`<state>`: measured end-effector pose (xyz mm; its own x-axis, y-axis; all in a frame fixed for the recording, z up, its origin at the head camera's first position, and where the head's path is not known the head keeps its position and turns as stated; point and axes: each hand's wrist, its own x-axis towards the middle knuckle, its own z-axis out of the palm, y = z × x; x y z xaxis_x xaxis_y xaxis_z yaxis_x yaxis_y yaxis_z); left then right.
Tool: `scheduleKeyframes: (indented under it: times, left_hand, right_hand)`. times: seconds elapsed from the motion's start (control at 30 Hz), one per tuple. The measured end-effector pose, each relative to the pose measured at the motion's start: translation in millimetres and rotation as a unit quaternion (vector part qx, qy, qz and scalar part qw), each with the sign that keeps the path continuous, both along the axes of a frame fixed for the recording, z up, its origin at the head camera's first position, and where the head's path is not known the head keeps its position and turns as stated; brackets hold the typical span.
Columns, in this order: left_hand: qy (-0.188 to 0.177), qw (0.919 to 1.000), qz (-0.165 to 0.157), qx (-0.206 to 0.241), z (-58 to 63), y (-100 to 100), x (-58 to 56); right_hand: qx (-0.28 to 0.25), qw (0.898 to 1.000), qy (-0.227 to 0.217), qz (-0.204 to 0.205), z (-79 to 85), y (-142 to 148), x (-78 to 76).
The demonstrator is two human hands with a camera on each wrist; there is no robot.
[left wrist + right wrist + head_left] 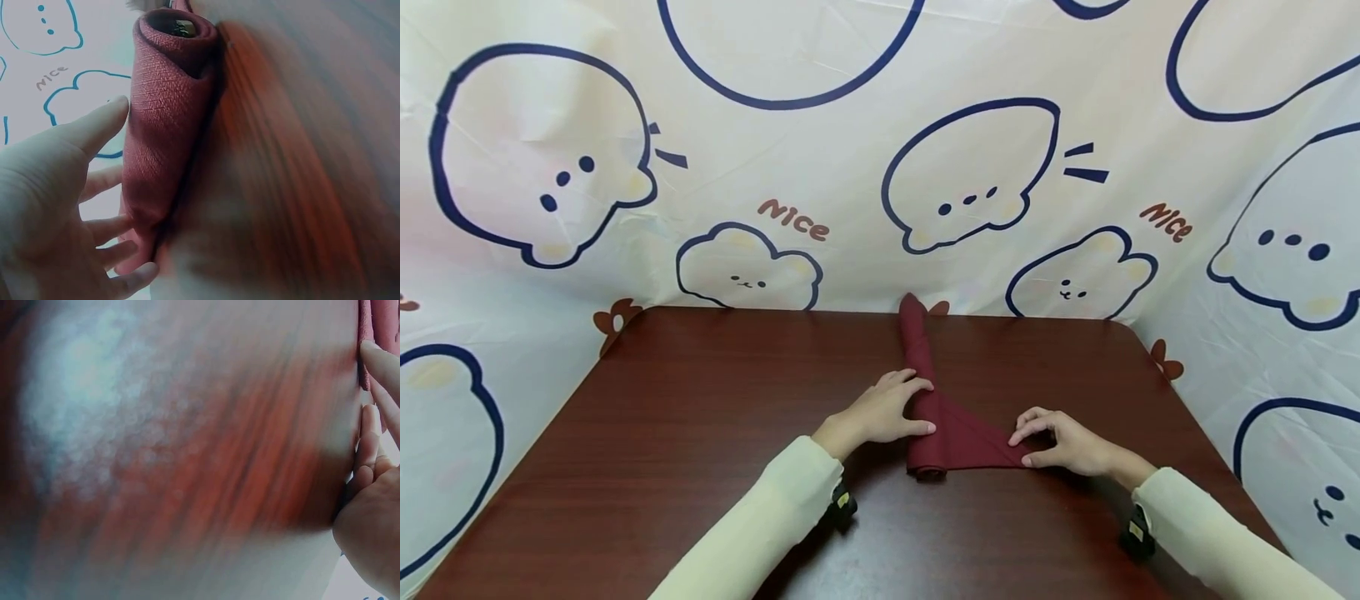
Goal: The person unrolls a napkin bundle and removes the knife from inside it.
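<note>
A dark red cloth (928,421) is rolled into a long tube, pointing away from me, with a flat triangular flap (977,437) spreading to the right. The near end of the roll shows its wound, hollow layers in the left wrist view. My left hand (887,410) rests along the roll's left side, fingers spread, with the thumb (106,125) lying against it. At the flap's right corner, my right hand (1063,442) has its thumb and bent fingers pinching the cloth. The right wrist view catches only a strip of cloth (365,369) beside those fingers.
A dark brown wooden table (700,400) lies under the cloth. Behind and along both sides hangs a pale curtain (850,167) printed with cartoon outlines. The roll's far tip reaches the table's back edge. Each wrist carries a small black camera (842,502) below a cream sleeve.
</note>
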<state>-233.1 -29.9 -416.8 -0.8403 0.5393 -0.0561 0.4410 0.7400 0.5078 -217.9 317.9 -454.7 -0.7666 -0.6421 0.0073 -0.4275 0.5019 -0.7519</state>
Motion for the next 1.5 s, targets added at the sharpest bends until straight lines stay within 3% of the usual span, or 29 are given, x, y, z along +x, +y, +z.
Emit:
scheduleKeyframes:
  times: [0.13, 0.33, 0.53, 0.8, 1.17, 1.5]
  left_hand:
    - [0.023, 0.9996, -0.003, -0.017, 3.9, 12, -2.0]
    - [0.059, 0.9949, -0.017, -0.080, 4.0, 31, -1.6]
    - [0.067, 0.9898, -0.012, -0.125, -2.2, 31, -0.9]
    - [0.057, 0.9938, -0.005, -0.096, -3.1, 13, -1.0]
    - [0.017, 0.9980, 0.002, -0.061, 6.2, -15, 0.6]
    - [-0.032, 0.9994, 0.006, -0.011, -1.1, -34, -2.6]
  right_hand:
    - [0.000, 1.000, 0.002, 0.005, -0.8, 1, -1.2]
    - [0.009, 1.000, -0.006, 0.002, -1.0, 1, -1.5]
    - [0.007, 1.000, 0.000, 0.003, 1.5, 0, -1.1]
    - [0.011, 1.000, -0.010, -0.001, -0.6, 0, -2.4]
    - [0.005, 1.000, 0.004, 0.004, 0.1, 0, -2.5]
    - [0.007, 1.000, 0.006, 0.008, -1.0, 1, -3.4]
